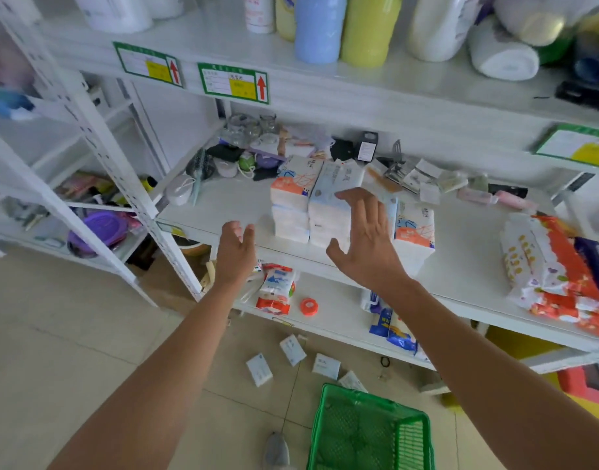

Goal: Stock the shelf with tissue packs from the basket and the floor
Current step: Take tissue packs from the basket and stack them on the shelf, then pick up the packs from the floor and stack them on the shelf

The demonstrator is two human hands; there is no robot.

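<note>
Stacks of white tissue packs (pixel 293 201) with orange and blue print stand on the middle white shelf (pixel 220 206). My right hand (pixel 366 239) is spread open just in front of the stacks, fingertips near the top blue pack (pixel 332 184), holding nothing. My left hand (pixel 236 251) hovers open at the shelf's front edge, left of the stacks. Several small tissue packs (pixel 259 369) lie on the floor below. The green basket (pixel 369 432) stands on the floor at the bottom, and I see nothing inside it.
Small clutter and glass jars (pixel 249 128) fill the shelf's back. Colourful bagged packs (pixel 556 269) lie at its right end. The lower shelf holds tissue packs (pixel 277 288) and an orange tape roll (pixel 308 305). Coloured paper rolls (pixel 320 27) stand on the upper shelf. A shoe (pixel 276 451) is beside the basket.
</note>
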